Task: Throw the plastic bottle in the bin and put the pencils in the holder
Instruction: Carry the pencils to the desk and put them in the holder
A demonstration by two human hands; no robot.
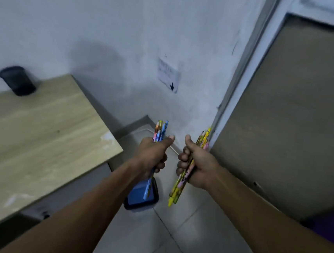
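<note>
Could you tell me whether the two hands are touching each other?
Apart: the head view shows pale floor between the left hand and right hand.

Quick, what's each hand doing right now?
Left hand: closed around blue patterned pencils.
Right hand: closed around yellow patterned pencils.

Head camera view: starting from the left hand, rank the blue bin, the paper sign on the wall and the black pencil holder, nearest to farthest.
From the left hand, which grips a bunch of pencils:
1. Blue bin, on the floor just below the hand.
2. Paper sign, on the wall above the hand.
3. Black pencil holder, far left, at the desk's back edge against the wall.
</note>
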